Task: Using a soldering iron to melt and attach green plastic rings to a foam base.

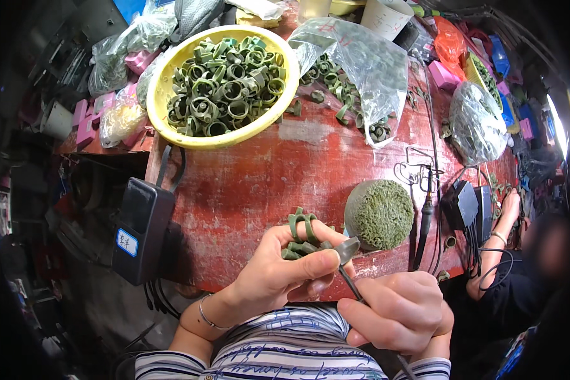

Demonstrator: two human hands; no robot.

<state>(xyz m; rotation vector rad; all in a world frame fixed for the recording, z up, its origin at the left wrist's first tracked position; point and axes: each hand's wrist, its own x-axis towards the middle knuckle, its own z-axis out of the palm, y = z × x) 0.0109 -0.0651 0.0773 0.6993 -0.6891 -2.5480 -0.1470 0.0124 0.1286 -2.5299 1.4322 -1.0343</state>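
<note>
My left hand (285,266) is closed around several dark green rings (303,248), with two of them looped over a finger. Between its thumb and fingers it pinches one ring with a broad, greyish-green face (348,248). My right hand (399,310) is wrapped around a thin dark rod-like tool (352,285), whose upper end meets the underside of that ring. The tool's exact kind is hard to tell, as my fingers cover its middle. Just beyond my hands stands a round container (381,215) topped with crumbly green shavings.
A yellow basin (164,120) full of green rings stands on the worn red table (247,183). Beside it lies a clear bag (367,63) of more rings. A black box (142,228) sits left. A corded black-handled pen (424,228) is right, near another person's arm (497,240).
</note>
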